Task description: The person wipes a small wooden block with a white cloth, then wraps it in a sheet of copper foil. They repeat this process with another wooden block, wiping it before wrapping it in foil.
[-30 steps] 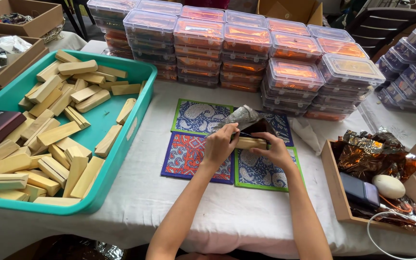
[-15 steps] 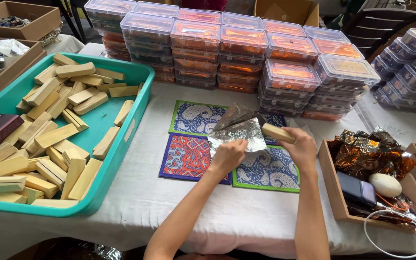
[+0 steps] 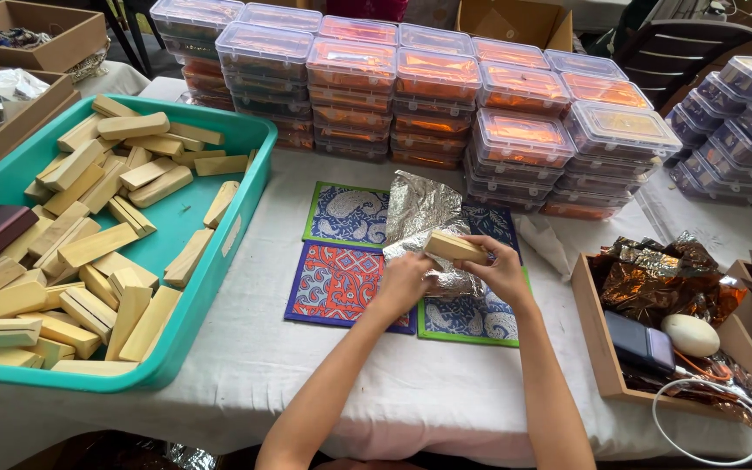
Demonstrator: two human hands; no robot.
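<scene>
My right hand (image 3: pixel 502 271) holds a pale wooden block (image 3: pixel 454 248) just above a crumpled sheet of silver foil (image 3: pixel 424 228). My left hand (image 3: pixel 404 284) grips the near edge of that foil, below the block. The foil lies over patterned square mats (image 3: pixel 337 280) in blue, red and green on the white tablecloth (image 3: pixel 245 365).
A teal tray (image 3: pixel 211 287) full of several wooden blocks (image 3: pixel 89 248) sits at left. Stacks of lidded clear plastic boxes (image 3: pixel 446 96) line the back. At right, a cardboard box (image 3: pixel 598 344) holds coppery foil (image 3: pixel 663 278), a dark device and a pale egg-shaped thing (image 3: pixel 691 334); a white cable (image 3: pixel 707 435) loops by it.
My right hand lifted the block off to the right, then brought it back over the foil. The foil has opened out flatter, with my left hand on its near edge.
</scene>
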